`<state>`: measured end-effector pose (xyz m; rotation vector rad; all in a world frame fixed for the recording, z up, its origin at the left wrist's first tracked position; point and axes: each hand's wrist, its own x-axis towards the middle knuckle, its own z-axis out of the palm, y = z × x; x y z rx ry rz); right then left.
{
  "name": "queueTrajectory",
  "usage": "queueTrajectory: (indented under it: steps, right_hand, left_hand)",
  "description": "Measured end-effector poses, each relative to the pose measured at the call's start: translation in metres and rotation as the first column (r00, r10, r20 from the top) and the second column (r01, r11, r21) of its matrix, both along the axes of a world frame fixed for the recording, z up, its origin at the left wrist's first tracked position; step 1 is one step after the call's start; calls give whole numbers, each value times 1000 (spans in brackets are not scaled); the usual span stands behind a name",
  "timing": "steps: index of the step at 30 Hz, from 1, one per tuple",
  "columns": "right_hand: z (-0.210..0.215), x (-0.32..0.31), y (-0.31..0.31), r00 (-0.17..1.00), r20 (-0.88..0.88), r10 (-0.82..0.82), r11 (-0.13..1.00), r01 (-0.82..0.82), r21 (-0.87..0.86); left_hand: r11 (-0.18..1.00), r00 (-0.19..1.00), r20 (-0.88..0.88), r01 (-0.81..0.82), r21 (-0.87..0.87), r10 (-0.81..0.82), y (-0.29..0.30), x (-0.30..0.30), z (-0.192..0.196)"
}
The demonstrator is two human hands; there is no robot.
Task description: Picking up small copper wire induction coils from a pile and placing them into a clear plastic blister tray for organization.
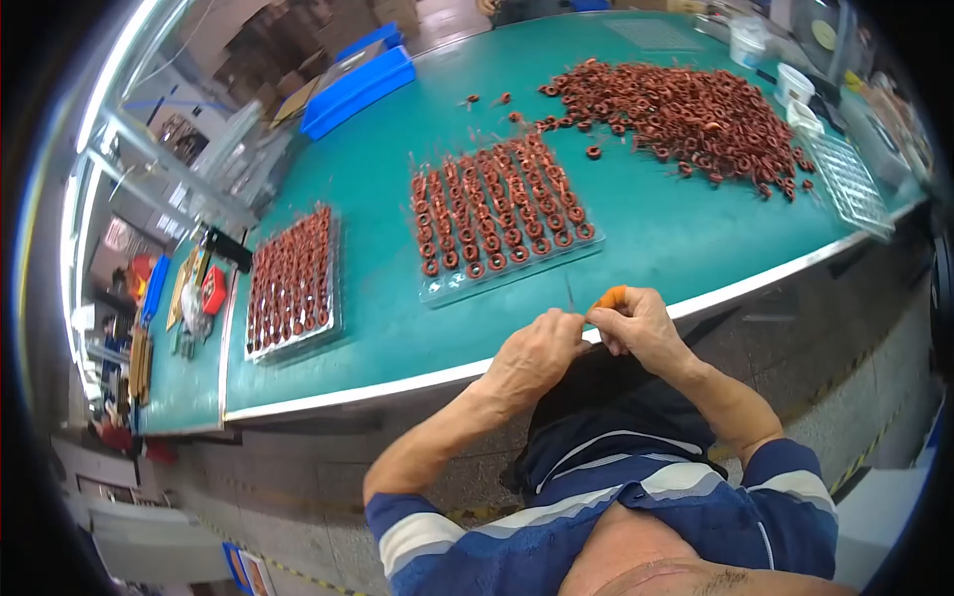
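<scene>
Both hands' fingers (581, 320) pinch an orange coil (609, 296).

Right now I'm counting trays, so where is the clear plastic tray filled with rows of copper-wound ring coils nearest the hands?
In the head view, the clear tray of coils lies mid-table on the green mat, just beyond both hands.

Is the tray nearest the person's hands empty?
No, the clear tray in front of both hands is filled with rows of copper-coloured coils.

Two trays of copper coils (500, 211) (291, 285), one loose coil heap (686, 114), two blue bins (360, 84).
</scene>
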<state>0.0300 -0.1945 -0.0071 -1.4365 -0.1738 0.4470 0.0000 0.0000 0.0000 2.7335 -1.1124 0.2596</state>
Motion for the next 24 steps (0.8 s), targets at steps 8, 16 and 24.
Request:
queueTrajectory:
  steps: [8,16,24]
  right_hand:
    - [53,-4,-3,933,309,-184,977,207,-45]
    - [39,19,-2,967,237,-88,995,75,62]
    - [13,16,9,970,239,-45,983,1,184]
  left_hand:
    - [83,834,-384,-384,-920,-397,-34,8,-3]
    - [-58,839,-278,-343,-938,-468,-39,14,-9]
    - [116,849,-398,-382,-917,-347,-35,-3,-14]
